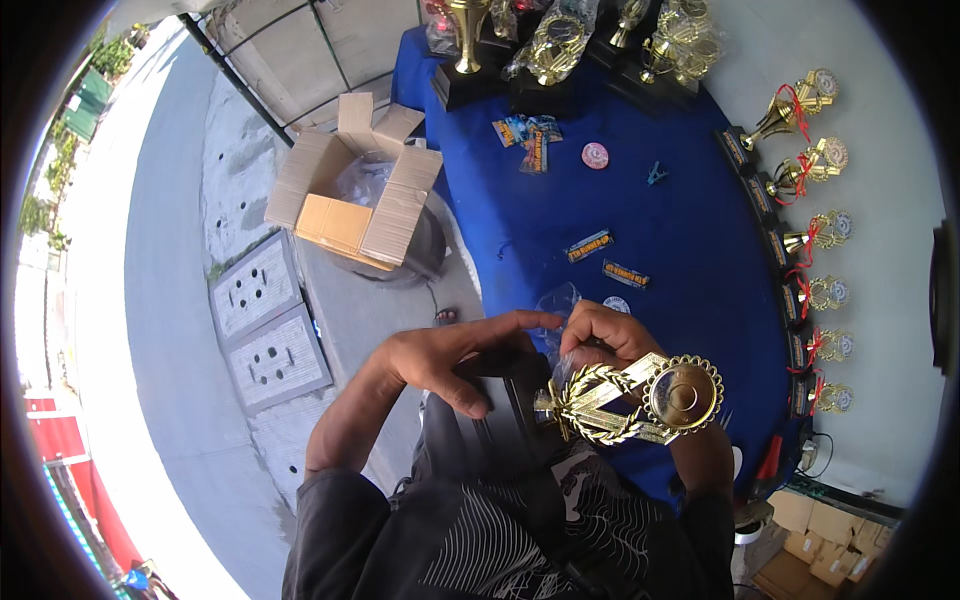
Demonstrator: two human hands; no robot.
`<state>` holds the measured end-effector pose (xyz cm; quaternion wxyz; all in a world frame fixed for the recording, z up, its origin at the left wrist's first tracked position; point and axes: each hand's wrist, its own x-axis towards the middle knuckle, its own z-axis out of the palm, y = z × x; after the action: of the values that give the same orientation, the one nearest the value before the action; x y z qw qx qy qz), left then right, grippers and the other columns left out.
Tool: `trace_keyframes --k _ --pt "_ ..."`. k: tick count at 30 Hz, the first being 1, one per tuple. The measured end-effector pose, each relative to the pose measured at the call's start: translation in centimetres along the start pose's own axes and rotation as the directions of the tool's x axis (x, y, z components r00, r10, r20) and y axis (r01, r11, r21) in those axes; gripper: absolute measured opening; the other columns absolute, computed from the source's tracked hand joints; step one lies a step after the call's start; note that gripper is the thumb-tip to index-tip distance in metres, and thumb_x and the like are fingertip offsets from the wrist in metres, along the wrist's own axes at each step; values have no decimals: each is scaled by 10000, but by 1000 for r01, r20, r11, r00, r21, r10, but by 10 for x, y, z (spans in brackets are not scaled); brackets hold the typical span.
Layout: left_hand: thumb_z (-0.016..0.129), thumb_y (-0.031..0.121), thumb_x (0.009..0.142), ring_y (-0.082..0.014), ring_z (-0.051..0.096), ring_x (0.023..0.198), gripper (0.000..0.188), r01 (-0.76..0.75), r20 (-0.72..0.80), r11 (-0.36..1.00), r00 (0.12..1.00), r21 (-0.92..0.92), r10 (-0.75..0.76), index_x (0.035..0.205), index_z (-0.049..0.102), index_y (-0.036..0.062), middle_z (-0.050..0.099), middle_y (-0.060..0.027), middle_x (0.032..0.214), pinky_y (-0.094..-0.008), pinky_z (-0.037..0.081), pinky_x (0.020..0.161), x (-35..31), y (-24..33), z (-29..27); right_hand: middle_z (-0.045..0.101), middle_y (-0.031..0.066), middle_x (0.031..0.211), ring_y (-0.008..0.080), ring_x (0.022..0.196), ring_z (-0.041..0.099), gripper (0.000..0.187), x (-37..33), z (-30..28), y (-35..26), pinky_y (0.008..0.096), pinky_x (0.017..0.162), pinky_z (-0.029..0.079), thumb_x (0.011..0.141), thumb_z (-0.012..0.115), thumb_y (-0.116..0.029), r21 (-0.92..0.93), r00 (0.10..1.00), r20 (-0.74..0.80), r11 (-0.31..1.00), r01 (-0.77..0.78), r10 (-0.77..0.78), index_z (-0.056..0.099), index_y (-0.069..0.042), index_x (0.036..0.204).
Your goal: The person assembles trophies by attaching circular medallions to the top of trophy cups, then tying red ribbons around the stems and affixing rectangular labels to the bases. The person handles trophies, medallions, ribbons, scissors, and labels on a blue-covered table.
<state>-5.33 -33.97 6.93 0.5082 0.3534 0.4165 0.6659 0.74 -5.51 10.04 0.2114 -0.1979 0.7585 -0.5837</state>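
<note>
From the head view, I'm watching the left hand (432, 362) gripping the black base (505, 405) of a gold trophy (612, 390), which is lying sideways above the person's dark shirt (490, 540), beside the blue-covered table (700, 290); the right hand (606, 334) is pinching clear plastic (557, 303).

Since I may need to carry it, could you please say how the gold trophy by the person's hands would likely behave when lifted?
The gold trophy may feel bottom-heavy, given its blocky black base. Its openwork wreath looks thin and might bend if gripped. Its shine suggests a smooth, somewhat slippery surface.
</note>
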Motion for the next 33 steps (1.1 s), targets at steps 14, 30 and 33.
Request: trace_keyframes --k 14,30,33 --pt "900 108 604 -285 608 1176 1337 -188 -370 978 905 90 208 1656 82 -6 611 -156 1233 -357 434 1056 -149 38 -138 668 172 1030 201 909 714 194 250 67 -5 340 797 628 1062 600 -233 791 920 315 472 -390 234 523 -60 1100" --pt "828 156 610 -435 609 1221 1153 297 -624 760 761 578 177 1581 251 -75 624 -317 1274 -461 477 1074 -217 73 -166 555 31 872 103 752 551 92 359 99 -6 265 653 495 1085 526 -166 725 867 355 482 -492 351 541 -82 1118" --pt "812 125 602 -416 609 1207 1138 402 -663 731 743 551 91 1589 270 -41 640 -276 1257 -452 469 1083 -218 72 -159 541 11 870 106 743 535 88 371 96 -1 274 637 473 1092 510 -177 805 920 185 484 -343 346 546 -100 1110"
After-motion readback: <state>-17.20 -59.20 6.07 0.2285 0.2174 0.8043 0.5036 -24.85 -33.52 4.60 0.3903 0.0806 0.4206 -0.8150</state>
